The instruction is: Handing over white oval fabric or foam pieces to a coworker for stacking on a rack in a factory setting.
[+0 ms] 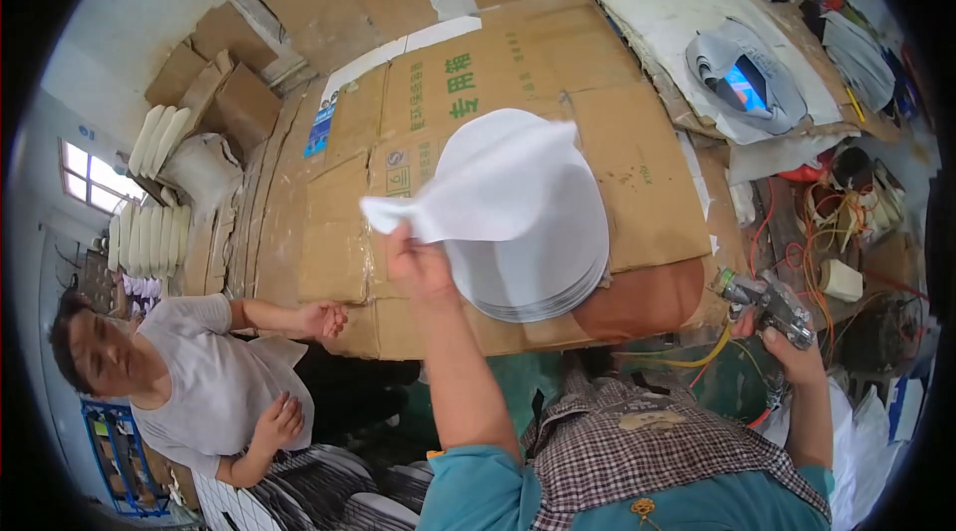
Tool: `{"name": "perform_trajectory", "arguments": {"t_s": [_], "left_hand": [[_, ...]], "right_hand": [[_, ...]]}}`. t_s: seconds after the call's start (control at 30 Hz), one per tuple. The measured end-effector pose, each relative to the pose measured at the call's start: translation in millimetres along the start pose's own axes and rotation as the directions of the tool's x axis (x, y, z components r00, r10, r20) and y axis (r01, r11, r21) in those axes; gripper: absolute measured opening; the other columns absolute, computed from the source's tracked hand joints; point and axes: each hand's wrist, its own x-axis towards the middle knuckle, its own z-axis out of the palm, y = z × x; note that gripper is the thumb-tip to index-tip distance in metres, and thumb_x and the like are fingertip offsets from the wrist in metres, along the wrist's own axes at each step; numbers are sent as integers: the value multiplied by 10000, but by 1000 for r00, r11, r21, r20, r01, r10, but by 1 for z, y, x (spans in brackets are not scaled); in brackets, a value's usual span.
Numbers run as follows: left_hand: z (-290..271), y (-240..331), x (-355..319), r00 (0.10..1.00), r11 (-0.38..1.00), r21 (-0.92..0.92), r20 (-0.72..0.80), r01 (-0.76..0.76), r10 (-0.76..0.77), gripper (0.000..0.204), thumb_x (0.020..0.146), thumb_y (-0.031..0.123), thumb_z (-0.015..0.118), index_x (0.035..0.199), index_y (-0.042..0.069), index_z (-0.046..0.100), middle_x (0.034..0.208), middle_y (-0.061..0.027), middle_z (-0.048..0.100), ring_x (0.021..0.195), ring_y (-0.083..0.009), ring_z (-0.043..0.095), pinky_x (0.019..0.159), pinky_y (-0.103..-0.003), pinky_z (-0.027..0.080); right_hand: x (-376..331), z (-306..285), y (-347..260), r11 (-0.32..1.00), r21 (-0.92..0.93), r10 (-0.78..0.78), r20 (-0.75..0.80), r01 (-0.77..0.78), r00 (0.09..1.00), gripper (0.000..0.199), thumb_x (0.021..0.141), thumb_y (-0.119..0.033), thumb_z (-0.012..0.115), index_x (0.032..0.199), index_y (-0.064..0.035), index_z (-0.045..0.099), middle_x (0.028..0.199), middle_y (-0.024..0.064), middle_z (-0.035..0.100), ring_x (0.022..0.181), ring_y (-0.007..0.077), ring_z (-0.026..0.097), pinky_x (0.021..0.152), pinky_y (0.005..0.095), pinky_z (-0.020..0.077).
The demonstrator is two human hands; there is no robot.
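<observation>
My left hand (418, 262) pinches the near edge of a white round sheet (498, 177) and lifts it, folded over, off a stack of white round sheets (543, 272). The stack lies on a table covered with flattened brown cardboard (637, 172). My right hand (787, 342) is off to the right of the table's corner, gripping a metal spray gun (767, 304) with a yellow hose (697, 360) hanging from it.
A seated person in a grey shirt (199, 372) is at the left, one hand (324, 317) resting on the table edge. White moulded pieces (149, 232) are stacked at far left. Orange cables, a paper cup (841, 280) and clutter lie at right; a grey shaped piece (747, 83) sits far right.
</observation>
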Motion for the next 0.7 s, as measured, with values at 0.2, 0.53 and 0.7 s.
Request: {"name": "perform_trajectory", "arguments": {"t_s": [0.2,0.53,0.7], "left_hand": [[70,116,-60,934,957,122,-216,-262,284,479,857,210,358,1222,-89,437,1248,-239,479,1147,-391,464,1000,-529,337],[-4,201,-116,933,919,382,356,-91,-55,535,851,408,296,1221,71,485,1165,-167,533,956,-523,500,868,-638,369],[10,196,-131,951,962,190,277,-194,137,491,883,354,355,1226,19,465,1157,-183,542,996,-414,540,833,-559,436]], "right_hand": [[-21,-2,-12,997,-55,63,117,-57,991,615,787,-235,670,1277,10,391,858,93,576,735,169,568,691,331,488],[-42,7,-33,972,-215,80,-51,-89,996,591,750,-166,676,1250,34,431,872,104,580,685,138,570,634,274,504],[-58,10,-26,959,-273,122,137,-81,983,558,744,-152,692,1220,23,460,879,117,603,710,153,597,635,287,505]]}}
